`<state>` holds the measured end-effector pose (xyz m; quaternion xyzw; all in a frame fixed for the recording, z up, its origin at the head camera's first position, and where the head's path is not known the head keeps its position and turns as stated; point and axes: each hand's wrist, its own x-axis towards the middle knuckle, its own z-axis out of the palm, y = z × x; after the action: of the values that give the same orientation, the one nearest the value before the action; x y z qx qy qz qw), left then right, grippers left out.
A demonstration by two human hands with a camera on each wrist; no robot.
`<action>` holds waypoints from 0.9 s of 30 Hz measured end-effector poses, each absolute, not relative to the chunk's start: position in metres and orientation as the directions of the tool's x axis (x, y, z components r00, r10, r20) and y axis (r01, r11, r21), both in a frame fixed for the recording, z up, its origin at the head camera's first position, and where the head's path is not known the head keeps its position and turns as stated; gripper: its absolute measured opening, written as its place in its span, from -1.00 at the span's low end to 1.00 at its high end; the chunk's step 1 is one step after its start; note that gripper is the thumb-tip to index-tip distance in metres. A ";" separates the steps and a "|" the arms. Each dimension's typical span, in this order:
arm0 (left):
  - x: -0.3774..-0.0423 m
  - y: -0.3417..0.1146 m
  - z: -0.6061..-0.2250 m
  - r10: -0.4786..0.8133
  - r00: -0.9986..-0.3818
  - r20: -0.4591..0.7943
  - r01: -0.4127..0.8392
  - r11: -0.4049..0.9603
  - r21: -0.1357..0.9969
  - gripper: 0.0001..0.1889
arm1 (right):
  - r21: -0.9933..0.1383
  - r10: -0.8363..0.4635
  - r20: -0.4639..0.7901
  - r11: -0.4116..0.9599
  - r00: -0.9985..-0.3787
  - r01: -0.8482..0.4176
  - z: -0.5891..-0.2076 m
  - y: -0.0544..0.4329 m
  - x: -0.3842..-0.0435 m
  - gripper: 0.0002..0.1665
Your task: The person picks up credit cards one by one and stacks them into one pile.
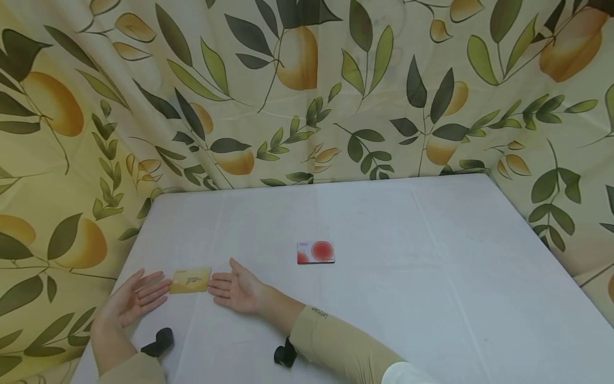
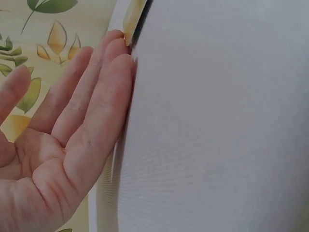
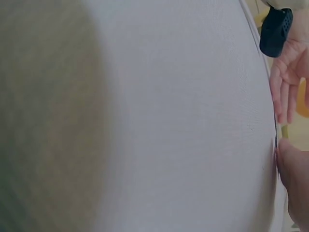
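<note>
A flat yellow box [image 1: 190,280] lies at the left of the white table, between the two hands. The left hand [image 1: 136,300], palm turned up and fingers straight, has its fingertips right at the box's left end. From the other side the right hand [image 1: 240,288] reaches in with straight fingers, their tips at the box's right end and the thumb raised. In the left wrist view the box's corner [image 2: 131,24] shows at the fingertips. Farther right on the table lies a white card-sized box [image 1: 315,252] with red circles.
The white table [image 1: 384,298] spans the view, its left edge close by the left hand. Behind and beside it hangs a curtain [image 1: 307,106] printed with fruit and leaves. Black wrist devices [image 1: 164,339] stick out below both forearms.
</note>
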<state>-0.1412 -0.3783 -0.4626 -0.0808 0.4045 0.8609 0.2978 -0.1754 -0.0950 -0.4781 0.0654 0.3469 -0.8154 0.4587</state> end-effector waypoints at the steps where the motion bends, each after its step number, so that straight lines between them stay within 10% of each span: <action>1: -0.141 -0.379 -0.464 0.461 -0.810 -0.363 -0.576 -0.508 0.641 -0.45 | -0.507 -0.704 -0.423 -0.338 -0.571 0.793 -0.478 -0.095 -0.175 -0.14; 27: -0.135 -0.359 -0.458 0.332 -0.814 -0.476 -0.579 -0.409 0.705 -0.56 | -0.527 -0.592 -0.490 -0.384 -0.640 0.759 -0.473 -0.096 -0.182 -0.23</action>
<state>-0.1347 -0.3588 -0.4576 -0.1319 0.4689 0.8290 0.2747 -0.1820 -0.0961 -0.4726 0.1112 0.3748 -0.8243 0.4096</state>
